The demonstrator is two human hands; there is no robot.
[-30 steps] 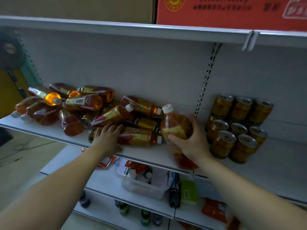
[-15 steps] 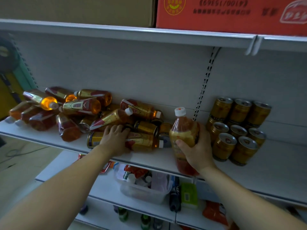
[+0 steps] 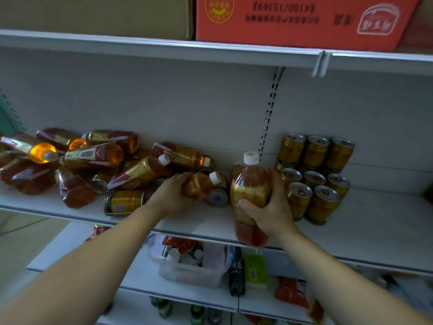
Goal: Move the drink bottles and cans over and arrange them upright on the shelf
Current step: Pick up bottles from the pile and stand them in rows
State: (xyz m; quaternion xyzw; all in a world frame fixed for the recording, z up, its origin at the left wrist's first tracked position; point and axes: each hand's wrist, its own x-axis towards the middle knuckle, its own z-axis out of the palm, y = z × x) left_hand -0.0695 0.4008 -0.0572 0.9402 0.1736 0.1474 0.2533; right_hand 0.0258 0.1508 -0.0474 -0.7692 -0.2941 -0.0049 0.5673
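Right grip: the right grip is clenched round the waist of a clear plastic bottle of amber tea with a white cap and gold-and-red label, thumb across the front and fingers behind.
Held bottle: cap up and about vertical, near the front edge of the white metal shelf, just left of the standing cans. Its base overlaps the shelf's front lip, so I cannot tell whether it is set down yet.
Why so: a waist hold keeps it plumb while it goes down beside the row, which looks like its intended place.
Left grip: the left grip is wrapped round a second amber tea bottle lying on its side, cap pointing right and slightly up, at the right end of the heap. It seems to be the next one to move.
Heap: the loose pile of lying tea bottles and gold cans fills the left half of the shelf back to the rear panel; a gold can on its side lies at the front edge.
Arranged: the block of upright gold cans, partly stacked two high at the back, stands right of centre.
Progress: judged early, since most drinks are not yet upright.
Shelf and room: a grey back panel with a slotted upright strip. A red printed carton and a brown cardboard box sit on the shelf above. A clear plastic tub of packets sits on the shelf below. The light is dim.
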